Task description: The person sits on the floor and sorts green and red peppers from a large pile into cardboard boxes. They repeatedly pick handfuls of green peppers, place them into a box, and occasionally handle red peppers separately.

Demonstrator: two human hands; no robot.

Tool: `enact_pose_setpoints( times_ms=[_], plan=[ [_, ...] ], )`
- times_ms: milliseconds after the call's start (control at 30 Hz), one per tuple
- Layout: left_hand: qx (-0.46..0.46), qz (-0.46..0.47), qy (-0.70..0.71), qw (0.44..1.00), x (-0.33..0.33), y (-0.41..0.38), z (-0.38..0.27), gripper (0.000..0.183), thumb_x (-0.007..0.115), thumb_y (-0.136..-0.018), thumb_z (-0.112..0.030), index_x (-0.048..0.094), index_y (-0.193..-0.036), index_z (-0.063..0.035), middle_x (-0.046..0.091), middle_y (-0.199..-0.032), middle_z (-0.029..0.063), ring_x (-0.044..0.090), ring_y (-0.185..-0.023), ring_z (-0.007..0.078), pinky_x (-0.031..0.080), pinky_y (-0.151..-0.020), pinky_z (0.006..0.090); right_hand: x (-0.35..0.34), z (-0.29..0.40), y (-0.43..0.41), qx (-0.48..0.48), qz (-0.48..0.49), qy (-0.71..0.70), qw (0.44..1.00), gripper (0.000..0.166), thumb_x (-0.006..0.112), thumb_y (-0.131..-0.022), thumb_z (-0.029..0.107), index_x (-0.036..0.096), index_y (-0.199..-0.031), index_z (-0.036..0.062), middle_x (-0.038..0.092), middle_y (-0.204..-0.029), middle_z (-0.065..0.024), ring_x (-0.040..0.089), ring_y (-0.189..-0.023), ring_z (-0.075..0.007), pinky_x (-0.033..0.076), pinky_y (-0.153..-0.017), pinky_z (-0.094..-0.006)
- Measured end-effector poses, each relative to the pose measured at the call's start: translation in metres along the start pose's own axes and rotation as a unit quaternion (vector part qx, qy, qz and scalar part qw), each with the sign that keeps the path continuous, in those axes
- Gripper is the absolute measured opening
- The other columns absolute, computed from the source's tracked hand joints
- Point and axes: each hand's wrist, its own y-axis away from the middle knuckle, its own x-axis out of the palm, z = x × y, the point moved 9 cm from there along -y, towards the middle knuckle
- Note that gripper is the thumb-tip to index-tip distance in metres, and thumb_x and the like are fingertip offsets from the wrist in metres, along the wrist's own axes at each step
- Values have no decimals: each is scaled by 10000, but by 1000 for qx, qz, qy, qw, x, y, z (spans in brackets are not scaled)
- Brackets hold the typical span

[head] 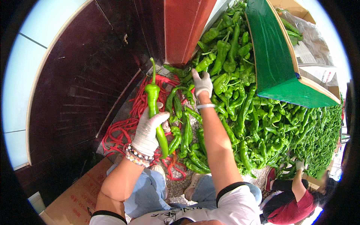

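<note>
My left hand (147,129), in a white knit glove, is shut on a long green pepper (153,95) with its stem pointing up and away. My gloved right hand (203,83) reaches forward to the heap. Its fingertips are at the lower end of another green pepper (206,62); whether they grip it is unclear. Below the hands, several darker green peppers (186,135) lie loose on the speckled floor. Long thin red peppers (121,132) are strewn to the left, partly hidden behind my left hand.
A large heap of green peppers (275,126) spreads right. A green board (277,56) stands over it, beside a box (312,53) holding peppers. A red post (182,31) and dark wooden panel (81,70) border the left. Flattened cardboard (76,194) lies nearby; a crouching co-worker (295,202) reaches into the heap.
</note>
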Motion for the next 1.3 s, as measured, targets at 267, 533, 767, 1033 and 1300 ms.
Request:
enact_pose_setpoints(
  times_ms=[267, 533, 767, 1033, 1300],
  plan=[
    [-31, -5, 28, 999, -6, -7, 5, 366, 711, -832, -48, 507, -1132, -105, 570, -799, 7, 570, -601, 120, 510, -564, 296, 4, -30, -2, 10, -29, -251, 967, 456, 687, -820, 374, 672, -1117, 29, 721, -1015, -163, 661, -890, -327, 491, -851, -385],
    [-23, -5, -34, 999, -11, -18, 25, 402, 748, -838, -102, 493, -1147, -133, 594, -864, 3, 613, -704, 131, 552, -643, 307, -23, -54, 125, 60, 271, -568, 775, 577, 521, -959, 584, 550, -1133, 35, 608, -748, -78, 581, -523, -198, 517, -479, -341],
    [136, -29, -218, 966, -22, -48, 61, 390, 714, -877, -198, 534, -1193, -58, 623, -1033, 68, 590, -894, 171, 495, -793, 343, -29, 1, 185, -232, 27, -164, 958, 444, 457, -1013, 397, 497, -1294, 56, 584, -1108, -234, 632, -898, -342, 544, -743, -372],
    [104, 29, -147, 983, -11, -46, 52, 396, 731, -852, -179, 596, -1180, -3, 668, -1052, 58, 622, -918, 171, 496, -860, 322, -1, 4, 225, -162, 52, -204, 964, 277, 526, -952, 91, 621, -1201, 13, 455, -1426, -261, 563, -1127, -395, 492, -957, -408],
    [28, 3, -109, 994, -39, -54, 19, 429, 826, -729, -194, 609, -1081, -81, 625, -896, 5, 604, -791, 152, 513, -726, 309, -7, 22, 196, -205, 156, -360, 897, 217, 651, -893, 68, 711, -1100, 46, 692, -963, -126, 671, -873, -255, 539, -813, -324]
  ],
)
